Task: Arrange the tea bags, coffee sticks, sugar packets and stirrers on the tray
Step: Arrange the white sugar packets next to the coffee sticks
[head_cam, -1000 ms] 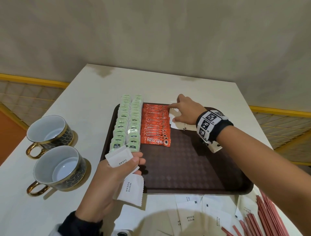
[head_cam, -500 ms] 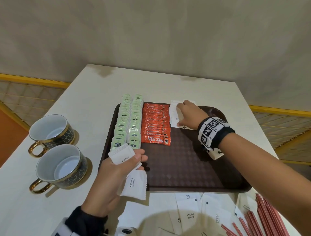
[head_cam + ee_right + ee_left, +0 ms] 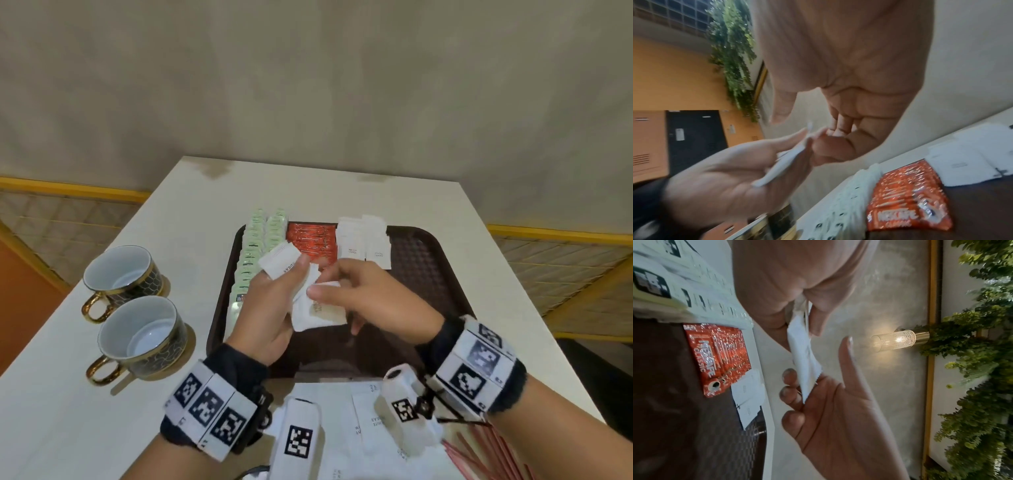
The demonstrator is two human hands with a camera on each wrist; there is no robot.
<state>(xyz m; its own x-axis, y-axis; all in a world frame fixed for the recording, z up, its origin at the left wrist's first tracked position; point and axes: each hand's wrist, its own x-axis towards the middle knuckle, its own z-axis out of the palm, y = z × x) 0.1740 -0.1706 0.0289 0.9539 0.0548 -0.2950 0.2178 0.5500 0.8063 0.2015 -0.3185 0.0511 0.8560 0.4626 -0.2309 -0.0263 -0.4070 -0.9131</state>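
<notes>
Hovering above the tray [image 3: 424,260], the left hand [image 3: 270,308] grips a few white sugar packets [image 3: 281,262], while the right hand [image 3: 373,301] pinches 1 of them, a packet [image 3: 320,313] between both hands. Beyond the hands, tea bags [image 3: 255,246], coffee sticks [image 3: 311,240] and placed sugar packets [image 3: 363,240] lie in rows.

You get soft, dim indoor light; a glowing wall lamp [image 3: 898,339] flares warmly, wide-angle bending curves the frame edges, and motion blur smears the right wrist view.
</notes>
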